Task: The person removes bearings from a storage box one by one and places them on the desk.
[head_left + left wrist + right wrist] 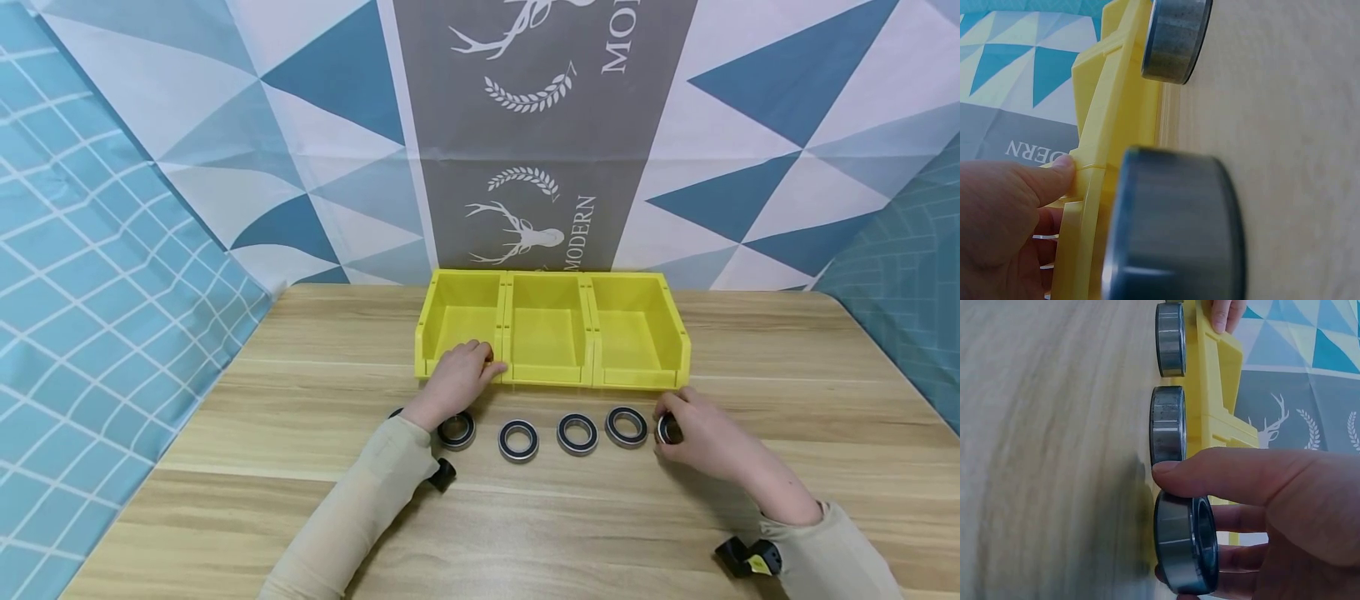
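Observation:
My left hand (463, 377) reaches over the front of the left yellow bin (457, 325), fingers bent down inside. In the left wrist view its thumb (1054, 178) touches the bin's edge while the fingertips are hidden behind the wall. A small dark brownish patch shows between thumb and fingers; I cannot tell what it is. My right hand (708, 435) pinches a ball bearing (1179, 544) between thumb and fingers, slightly tilted, at the right end of a row. Beside it lie bearings (626, 427), (577, 435) and others, partly under my left wrist.
The middle bin (547, 325) and right bin (637, 333) adjoin the left one, open toward me. They stand on a wooden table (562, 525) before a patterned cloth backdrop (525, 133). Another bearing (518, 441) lies mid-row, in front of the bins.

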{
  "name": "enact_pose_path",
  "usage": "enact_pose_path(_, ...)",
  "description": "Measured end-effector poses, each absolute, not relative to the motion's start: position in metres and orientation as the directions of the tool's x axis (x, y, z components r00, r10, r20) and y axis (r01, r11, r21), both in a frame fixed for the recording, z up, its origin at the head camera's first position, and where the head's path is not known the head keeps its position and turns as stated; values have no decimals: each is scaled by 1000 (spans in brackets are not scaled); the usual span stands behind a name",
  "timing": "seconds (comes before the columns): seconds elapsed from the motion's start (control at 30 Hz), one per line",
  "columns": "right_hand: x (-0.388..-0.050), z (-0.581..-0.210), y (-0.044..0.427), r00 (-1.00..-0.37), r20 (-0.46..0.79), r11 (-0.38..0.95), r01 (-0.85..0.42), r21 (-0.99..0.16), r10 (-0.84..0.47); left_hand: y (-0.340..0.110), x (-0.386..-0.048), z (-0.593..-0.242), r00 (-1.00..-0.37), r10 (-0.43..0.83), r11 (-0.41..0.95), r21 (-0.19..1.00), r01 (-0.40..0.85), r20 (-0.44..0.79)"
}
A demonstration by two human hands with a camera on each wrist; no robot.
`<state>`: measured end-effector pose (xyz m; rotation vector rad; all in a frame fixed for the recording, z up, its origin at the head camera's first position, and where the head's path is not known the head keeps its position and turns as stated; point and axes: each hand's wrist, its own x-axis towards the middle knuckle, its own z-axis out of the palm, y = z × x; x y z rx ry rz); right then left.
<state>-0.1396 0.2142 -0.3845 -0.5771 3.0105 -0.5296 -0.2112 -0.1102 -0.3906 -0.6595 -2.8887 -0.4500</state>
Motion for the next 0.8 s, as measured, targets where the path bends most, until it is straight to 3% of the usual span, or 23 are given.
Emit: enact_pose_path(0.8, -135, -386, 209, -934, -25, 898, -336, -283, -357, -111, -212, -392, -897, 397, 860, 261, 438, 197)
